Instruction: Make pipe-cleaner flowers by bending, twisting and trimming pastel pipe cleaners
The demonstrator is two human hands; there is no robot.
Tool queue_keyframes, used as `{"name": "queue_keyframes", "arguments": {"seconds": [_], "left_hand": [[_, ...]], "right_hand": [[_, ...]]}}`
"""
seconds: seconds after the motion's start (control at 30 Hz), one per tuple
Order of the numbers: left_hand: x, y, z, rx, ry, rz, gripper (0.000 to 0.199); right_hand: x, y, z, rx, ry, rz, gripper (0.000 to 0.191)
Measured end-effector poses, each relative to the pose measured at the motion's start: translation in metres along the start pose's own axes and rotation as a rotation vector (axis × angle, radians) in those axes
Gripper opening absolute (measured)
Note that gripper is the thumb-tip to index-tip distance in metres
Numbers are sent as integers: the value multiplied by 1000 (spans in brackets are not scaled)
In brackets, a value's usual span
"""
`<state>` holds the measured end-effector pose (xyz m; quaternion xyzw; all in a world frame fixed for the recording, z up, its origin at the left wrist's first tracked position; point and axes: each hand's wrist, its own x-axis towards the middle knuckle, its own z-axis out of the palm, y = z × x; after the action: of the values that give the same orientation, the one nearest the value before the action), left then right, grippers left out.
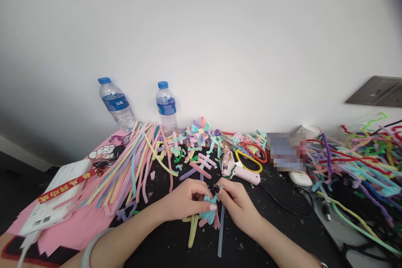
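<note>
Left hand [184, 201] with fingers pinched on a turquoise pipe-cleaner bundle [206, 216], right hand [238, 206] with fingers closed at its far right end, bundle above near middle of black tabletop [163, 236], pink glue gun [246, 174] beyond.

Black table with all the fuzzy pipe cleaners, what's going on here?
A person's left hand holds a small turquoise pipe-cleaner piece, with the right hand close against it. A pale pink glue gun lies just beyond the right hand, loose pipe cleaners fan out on the left, and a multicolored pipe-cleaner flower sits near the wall.
</note>
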<state>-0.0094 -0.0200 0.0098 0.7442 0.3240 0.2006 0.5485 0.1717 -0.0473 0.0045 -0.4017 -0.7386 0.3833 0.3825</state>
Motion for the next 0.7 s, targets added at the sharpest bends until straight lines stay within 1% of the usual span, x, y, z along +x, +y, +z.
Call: {"name": "queue_keyframes", "arguments": {"seconds": [0.13,0.2,0.33,0.47,0.6,0.7], "left_hand": [[-1,-6,3,-178,-58,-132,32],[-2,-6,5,-208,-70,-152,31],[-2,-3,6,-185,-58,-133,28],[-2,2,5,-119,16,-67,24],[-2,6,2,-44,67,13,24],[-2,7,0,-34,150,54,27]], "right_hand": [[-1,-2,1,-12,-25,-11,30],[-1,-2,2,-37,-33,-10,30],[-1,-3,3,-56,-37,-22,30],[0,-4,3,-69,-18,-18,27],[1,-2,3,-99,50,13,21],[-1,0,2,-119,107,32,18]]}}
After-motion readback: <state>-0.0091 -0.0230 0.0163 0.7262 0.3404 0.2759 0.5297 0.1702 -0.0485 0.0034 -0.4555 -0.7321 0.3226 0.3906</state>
